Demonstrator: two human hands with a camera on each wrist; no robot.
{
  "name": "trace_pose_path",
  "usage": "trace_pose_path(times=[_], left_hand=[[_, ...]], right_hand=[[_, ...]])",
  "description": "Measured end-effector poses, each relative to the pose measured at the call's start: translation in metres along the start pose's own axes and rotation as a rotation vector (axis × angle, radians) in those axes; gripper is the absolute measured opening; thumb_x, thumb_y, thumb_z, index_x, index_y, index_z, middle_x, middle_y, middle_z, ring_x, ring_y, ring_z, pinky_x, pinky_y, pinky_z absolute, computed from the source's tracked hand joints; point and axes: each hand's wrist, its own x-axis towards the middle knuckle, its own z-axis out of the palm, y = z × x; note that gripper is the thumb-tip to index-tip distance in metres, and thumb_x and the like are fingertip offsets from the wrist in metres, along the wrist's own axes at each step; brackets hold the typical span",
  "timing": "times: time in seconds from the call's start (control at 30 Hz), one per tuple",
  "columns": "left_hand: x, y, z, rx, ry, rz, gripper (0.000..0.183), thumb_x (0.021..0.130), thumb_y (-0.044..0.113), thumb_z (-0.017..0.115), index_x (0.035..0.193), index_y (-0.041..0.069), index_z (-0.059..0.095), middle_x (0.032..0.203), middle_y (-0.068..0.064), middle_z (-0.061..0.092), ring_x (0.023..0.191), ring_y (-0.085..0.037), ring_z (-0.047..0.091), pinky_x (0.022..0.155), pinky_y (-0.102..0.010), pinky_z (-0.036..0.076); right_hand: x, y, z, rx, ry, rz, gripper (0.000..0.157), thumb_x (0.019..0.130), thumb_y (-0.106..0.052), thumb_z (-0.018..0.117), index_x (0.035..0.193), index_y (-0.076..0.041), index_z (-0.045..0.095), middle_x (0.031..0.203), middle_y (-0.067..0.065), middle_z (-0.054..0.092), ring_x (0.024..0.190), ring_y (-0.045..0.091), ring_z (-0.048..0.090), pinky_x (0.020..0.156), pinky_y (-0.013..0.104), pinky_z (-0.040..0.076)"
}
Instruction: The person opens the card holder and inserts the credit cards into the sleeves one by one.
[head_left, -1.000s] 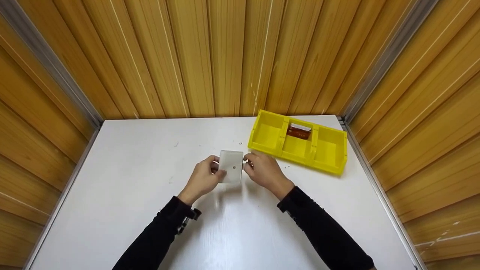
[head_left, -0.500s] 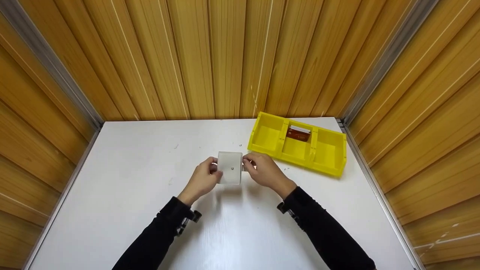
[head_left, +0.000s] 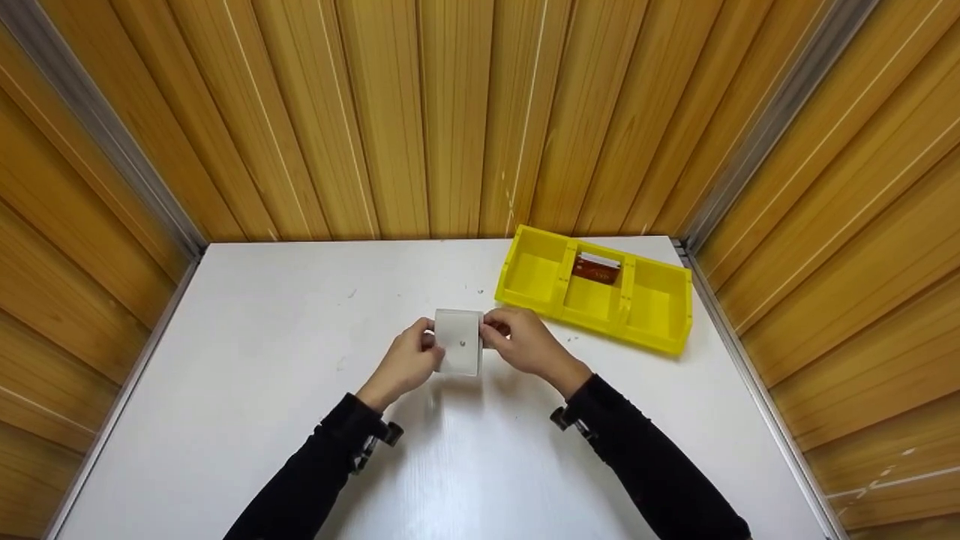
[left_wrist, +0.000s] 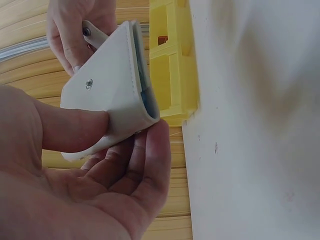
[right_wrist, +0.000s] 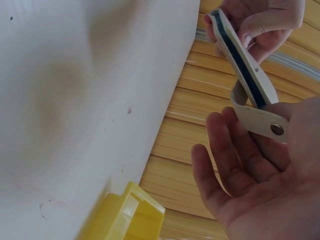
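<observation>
A cream card holder [head_left: 456, 356] with a snap stud is held above the table between both hands. My left hand [head_left: 403, 364] grips its left edge, thumb on the front face and fingers behind, as the left wrist view shows. My right hand [head_left: 531, 346] is at the opposite edge, with thumb and finger pinching there beside the loose closing strap [right_wrist: 261, 123]. That strap sticks out unfastened, its round snap hole visible. Between the covers the right wrist view shows a dark blue inside. Part of the right fingers is hidden behind the card holder.
A yellow three-compartment bin [head_left: 592, 326] stands at the back right of the white table [head_left: 285, 337], near the right hand. Its middle compartment holds a stack of red-brown cards [head_left: 596, 268]. Wood-patterned walls [head_left: 450, 112] enclose the back and sides.
The card holder has come slightly toward me and tilted a little. My right fingers have moved slightly left, closer in against its right edge. The left grip stays the same.
</observation>
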Motion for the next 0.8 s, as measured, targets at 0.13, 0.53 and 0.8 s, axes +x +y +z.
trace_pose_path(times=[0.13, 0.53, 0.8], left_hand=[[0.0001, -0.0004, 0.0005, 0.009, -0.017, -0.018, 0.030, 0.098, 0.002, 0.059, 0.129, 0.001, 0.062, 0.101, -0.013, 0.079, 0.087, -0.018, 0.068, 0.078, -0.031, 0.054], [0.0004, -0.0013, 0.0044, 0.030, -0.093, -0.044, 0.043, 0.101, 0.003, 0.054, 0.143, 0.001, 0.062, 0.131, -0.022, 0.077, 0.118, -0.031, 0.075, 0.100, -0.048, 0.062], [0.0006, -0.0047, 0.0058, -0.018, -0.158, -0.024, 0.049, 0.102, 0.003, 0.051, 0.150, -0.001, 0.058, 0.129, -0.021, 0.078, 0.114, -0.028, 0.074, 0.096, -0.044, 0.061]], right_hand=[[-0.0004, -0.0005, -0.0002, 0.068, -0.018, 0.008, 0.016, 0.110, -0.017, 0.068, 0.112, -0.007, 0.080, 0.108, 0.009, 0.077, 0.089, 0.013, 0.070, 0.080, 0.026, 0.061], [-0.0012, -0.0008, -0.0018, 0.109, -0.089, 0.005, 0.017, 0.108, -0.015, 0.067, 0.109, -0.006, 0.081, 0.102, 0.009, 0.082, 0.088, 0.011, 0.071, 0.084, 0.028, 0.060], [-0.0029, -0.0013, -0.0017, 0.157, -0.127, 0.009, 0.021, 0.110, -0.015, 0.063, 0.115, -0.005, 0.081, 0.106, 0.011, 0.083, 0.092, 0.014, 0.074, 0.086, 0.031, 0.065]])
